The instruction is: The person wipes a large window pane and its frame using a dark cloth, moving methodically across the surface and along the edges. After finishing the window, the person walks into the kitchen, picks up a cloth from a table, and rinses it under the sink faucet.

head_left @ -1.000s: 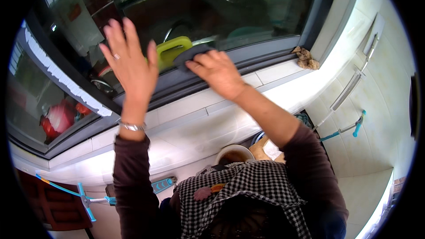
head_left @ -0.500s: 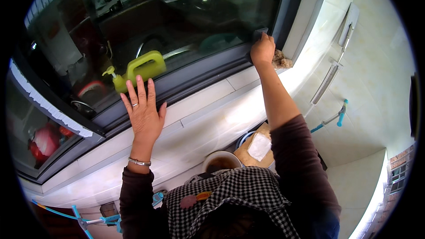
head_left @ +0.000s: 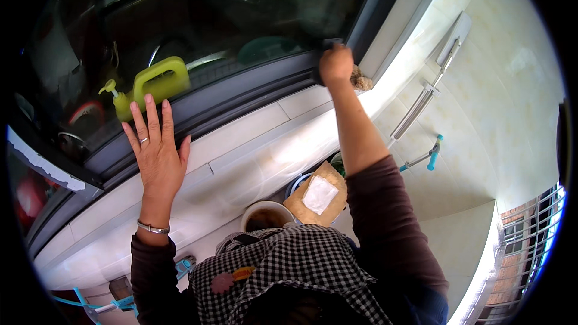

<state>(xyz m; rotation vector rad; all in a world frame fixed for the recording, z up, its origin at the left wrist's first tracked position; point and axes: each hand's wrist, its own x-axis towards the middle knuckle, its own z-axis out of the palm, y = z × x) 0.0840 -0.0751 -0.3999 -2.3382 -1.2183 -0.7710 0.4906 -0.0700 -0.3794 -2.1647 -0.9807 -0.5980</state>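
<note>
Both hands up on the dark-framed glass window (head_left: 253, 93).

Left hand (head_left: 155, 155) lies flat, fingers spread, against the frame; right hand (head_left: 335, 65) is closed around what looks like a dark cloth (head_left: 330, 43), pressed into the pane's lower right corner.

We hold our left hand (head_left: 155, 150) flat and open, fingers spread and pointing upward, the palm pressed forward, with a ring on one finger and a thin bracelet at the wrist. Our right arm stretches far up and out, its dark sleeve pushed back to the elbow. Our right hand (head_left: 335, 64) is curled into a closed fist at full reach.
</note>
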